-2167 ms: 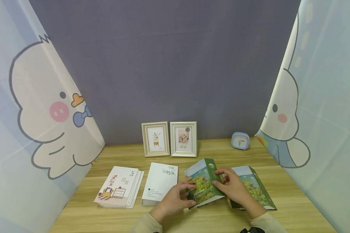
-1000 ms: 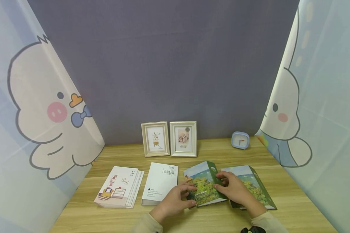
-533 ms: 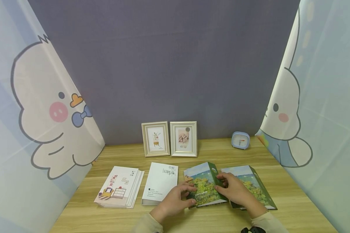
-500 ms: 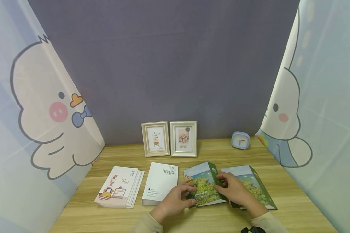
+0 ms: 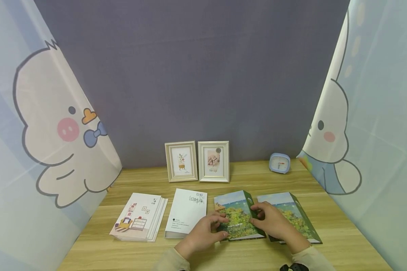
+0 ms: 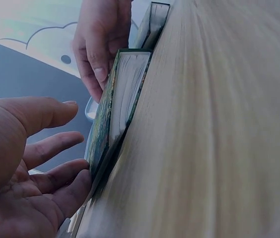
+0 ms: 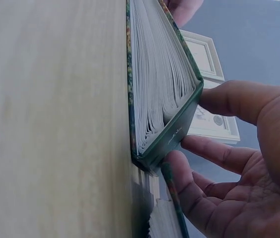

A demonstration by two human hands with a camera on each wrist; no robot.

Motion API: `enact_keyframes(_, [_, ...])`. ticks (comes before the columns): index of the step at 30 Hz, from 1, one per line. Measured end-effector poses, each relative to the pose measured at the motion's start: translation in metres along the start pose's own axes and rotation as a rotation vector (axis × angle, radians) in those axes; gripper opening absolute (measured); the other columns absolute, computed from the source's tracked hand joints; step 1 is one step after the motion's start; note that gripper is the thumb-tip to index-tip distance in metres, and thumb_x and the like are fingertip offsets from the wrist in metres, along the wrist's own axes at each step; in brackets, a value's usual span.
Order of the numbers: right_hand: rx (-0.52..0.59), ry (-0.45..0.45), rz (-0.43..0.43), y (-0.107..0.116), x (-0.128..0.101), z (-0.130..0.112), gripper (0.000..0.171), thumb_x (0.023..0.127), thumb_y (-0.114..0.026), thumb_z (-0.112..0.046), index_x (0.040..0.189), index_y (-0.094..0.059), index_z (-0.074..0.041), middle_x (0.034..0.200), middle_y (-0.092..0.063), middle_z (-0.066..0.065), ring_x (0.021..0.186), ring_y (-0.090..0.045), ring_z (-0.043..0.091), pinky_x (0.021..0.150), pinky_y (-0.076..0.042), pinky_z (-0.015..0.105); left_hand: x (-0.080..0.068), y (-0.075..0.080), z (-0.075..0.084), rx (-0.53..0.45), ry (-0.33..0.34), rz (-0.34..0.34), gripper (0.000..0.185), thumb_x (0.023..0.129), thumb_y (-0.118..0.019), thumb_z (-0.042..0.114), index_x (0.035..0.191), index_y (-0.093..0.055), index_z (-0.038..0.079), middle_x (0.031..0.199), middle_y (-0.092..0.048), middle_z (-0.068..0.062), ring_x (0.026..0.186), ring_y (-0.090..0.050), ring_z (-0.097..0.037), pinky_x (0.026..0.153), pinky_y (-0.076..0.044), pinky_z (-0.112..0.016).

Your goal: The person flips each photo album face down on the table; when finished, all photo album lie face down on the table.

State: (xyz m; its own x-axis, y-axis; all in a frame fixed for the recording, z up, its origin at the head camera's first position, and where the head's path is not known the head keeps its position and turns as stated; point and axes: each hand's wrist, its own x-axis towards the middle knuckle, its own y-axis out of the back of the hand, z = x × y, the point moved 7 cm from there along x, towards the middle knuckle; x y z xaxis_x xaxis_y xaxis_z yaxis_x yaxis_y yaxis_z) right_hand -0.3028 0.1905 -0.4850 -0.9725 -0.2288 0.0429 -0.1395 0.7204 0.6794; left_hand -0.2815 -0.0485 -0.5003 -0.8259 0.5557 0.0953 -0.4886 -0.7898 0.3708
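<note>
Green-spined hardback photo album with a painted seaside cover [image 5: 237,216]: between my hands, resting on the wood-grain tabletop [image 5: 240,258].
Spine side: lowered since a moment ago; placing looks nearly done.
Left hand [image 5: 205,231]: fingers apart, touching the near-left edge.
Right hand [image 5: 271,222]: fingers apart, tips against the spine.

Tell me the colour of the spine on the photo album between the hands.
Dark green; the spine shows best in the right wrist view.
</note>
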Motion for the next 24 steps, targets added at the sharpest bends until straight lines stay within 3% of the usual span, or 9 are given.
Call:
enact_keyframes(18, [0.015,-0.004,0.008,-0.0004,0.0005,0.0003,0.046,0.087,-0.088,-0.024,0.128,-0.07,-0.01,0.118,-0.063,0.002,0.098,-0.062,0.018,0.075,-0.057,0.038,0.0007,0.0004,-0.0016,-0.006,0.006,0.003,0.032,0.1,-0.074,0.015,0.131,-0.069,0.007,0.151,-0.05,-0.009,0.145,-0.044,-0.03,0.116,-0.044,-0.034])
enact_keyframes(24, [0.025,-0.023,0.012,0.0003,0.0022,0.002,0.047,0.087,-0.088,-0.026,0.128,-0.07,-0.011,0.117,-0.063,0.002,0.099,-0.062,0.018,0.076,-0.057,0.039,0.0001,0.0034,0.0026,-0.023,-0.005,0.032,0.037,0.099,-0.074,0.014,0.135,-0.066,0.008,0.148,-0.055,-0.012,0.142,-0.049,-0.032,0.114,-0.046,-0.038])
